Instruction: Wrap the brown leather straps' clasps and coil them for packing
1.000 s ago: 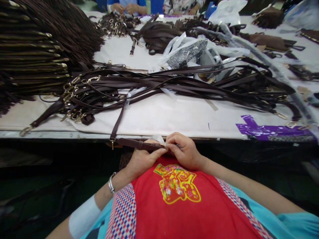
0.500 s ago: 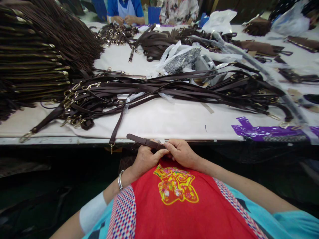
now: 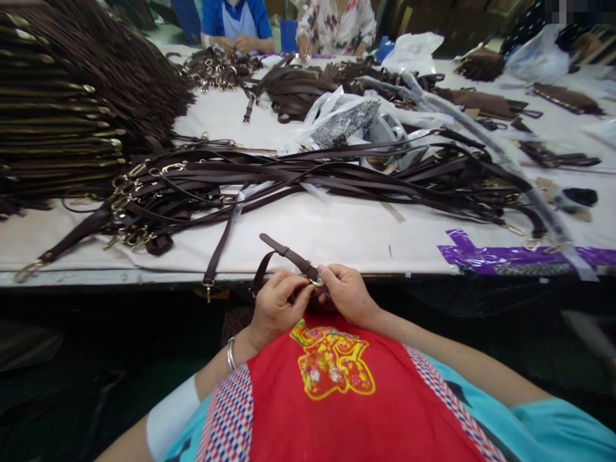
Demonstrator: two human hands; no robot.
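A dark brown strap (image 3: 287,253) with a small metal buckle rises from between my two hands, just in front of the table edge. My left hand (image 3: 280,301) wears a silver bangle at the wrist and pinches the strap by the buckle. Around the buckle's right side, my right hand (image 3: 347,294) is closed on the same strap. A loop of strap curves down behind my left fingers. Long brown straps (image 3: 289,170) with gold clasps lie in a heap across the table beyond my hands.
Stacked brown pieces (image 3: 62,122) rise at the left. Plastic wrapping (image 3: 332,119) lies behind the strap heap, and purple tape (image 3: 486,253) runs along the front edge (image 3: 385,277) at the right. Two people sit across the table, their hands near its far side.
The strap's free end has swung upward and a strap loop now shows at its left. My left fingers have shifted to the buckle. The view has moved slightly.
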